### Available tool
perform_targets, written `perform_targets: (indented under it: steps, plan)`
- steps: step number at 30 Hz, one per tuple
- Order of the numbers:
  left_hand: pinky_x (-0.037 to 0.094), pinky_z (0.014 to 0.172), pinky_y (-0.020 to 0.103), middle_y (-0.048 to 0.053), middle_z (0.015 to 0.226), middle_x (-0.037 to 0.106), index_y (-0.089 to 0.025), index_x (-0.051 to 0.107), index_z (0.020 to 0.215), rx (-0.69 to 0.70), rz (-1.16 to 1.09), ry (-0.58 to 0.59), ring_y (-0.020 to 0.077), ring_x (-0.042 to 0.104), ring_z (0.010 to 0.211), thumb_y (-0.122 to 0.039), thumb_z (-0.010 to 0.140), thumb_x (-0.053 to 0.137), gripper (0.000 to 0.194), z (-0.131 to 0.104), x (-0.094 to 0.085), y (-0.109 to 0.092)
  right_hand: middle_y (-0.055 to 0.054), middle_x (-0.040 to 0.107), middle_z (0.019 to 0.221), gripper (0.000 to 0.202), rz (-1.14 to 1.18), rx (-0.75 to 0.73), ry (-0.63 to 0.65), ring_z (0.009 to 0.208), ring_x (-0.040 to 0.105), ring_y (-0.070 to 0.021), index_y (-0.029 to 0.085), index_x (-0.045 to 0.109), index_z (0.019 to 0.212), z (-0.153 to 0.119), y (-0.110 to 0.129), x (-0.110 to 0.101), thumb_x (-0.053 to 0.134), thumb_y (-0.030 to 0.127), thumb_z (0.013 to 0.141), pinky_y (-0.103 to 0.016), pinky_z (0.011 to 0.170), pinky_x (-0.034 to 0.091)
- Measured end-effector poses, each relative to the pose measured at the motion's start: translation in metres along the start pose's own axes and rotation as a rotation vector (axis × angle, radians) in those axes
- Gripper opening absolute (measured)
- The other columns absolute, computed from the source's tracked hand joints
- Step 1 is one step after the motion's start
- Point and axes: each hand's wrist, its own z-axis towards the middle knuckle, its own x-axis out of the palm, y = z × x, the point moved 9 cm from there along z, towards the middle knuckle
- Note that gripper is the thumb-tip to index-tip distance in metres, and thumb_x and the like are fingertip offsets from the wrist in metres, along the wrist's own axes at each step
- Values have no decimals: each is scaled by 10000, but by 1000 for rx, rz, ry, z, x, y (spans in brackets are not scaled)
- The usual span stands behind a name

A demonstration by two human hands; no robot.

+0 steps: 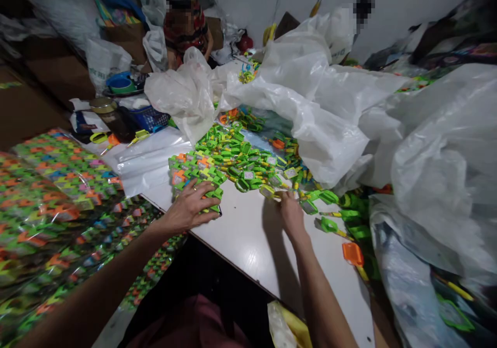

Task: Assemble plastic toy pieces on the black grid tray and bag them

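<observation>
At the table's (248, 244) near edge — left hand (192, 205), bare tabletop rightward.

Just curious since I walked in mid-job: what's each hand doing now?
Left hand: open, spread over the neat rows of plastic pieces.
Right hand: at the loose pile's edge; grip can't be told.

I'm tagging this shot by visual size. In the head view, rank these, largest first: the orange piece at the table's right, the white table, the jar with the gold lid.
1. White table
2. Jar
3. Orange piece
</observation>
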Motion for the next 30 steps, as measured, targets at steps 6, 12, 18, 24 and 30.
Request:
perform_targets:
  steps: [6, 12, 18, 24, 30]
  plan:
    - [239, 1117, 534, 154, 1357, 539, -212, 584, 1266, -51, 43, 38, 309, 448, 1313, -558, 920, 505, 496, 20, -11, -1, -132, 626, 928, 151, 17, -31, 9, 775, 578, -203, 141, 639, 885, 3, 8, -4, 505, 196, 840, -292, 659, 437]
    - [138, 1167, 555, 141, 1230, 628, -164, 643, 1085, 16, -14, 326, 313, 458, 1313, -564, 850, 609, 465, 37, 21, -4, -27, 631, 721, 189, 697, -195, 275, 629, 557, -159, 173, 602, 818, -52, 90, 81, 509, 336, 834, -250, 582, 440]
    - [140, 1173, 534, 145, 1212, 636, -166, 626, 1126, 10, -48, 290, 316, 433, 1334, -589, 817, 644, 524, 28, 28, -2, -63, 678, 793, 192, 728, -296, 202, 699, 607, -186, 164, 625, 848, -56, 95, 105, 533, 331, 826, -282, 683, 503]
    - [140, 1154, 574, 132, 1257, 610, -244, 510, 1348, 35, -128, 280, 335, 379, 1374, -575, 825, 643, 633, 28, 32, -3, -136, 686, 906, 269, 374, -410, 118, 796, 646, -254, 155, 626, 991, -52, 97, 117, 490, 284, 798, -363, 748, 531]
    - [204, 1128, 581, 114, 1123, 644, -250, 698, 1029, 77, -67, 267, 342, 464, 1290, -541, 772, 717, 388, 24, 26, -7, -142, 690, 918, 289, 364, -478, 196, 816, 668, -282, 179, 622, 1013, -59, 114, 114, 491, 284, 778, -394, 734, 547]
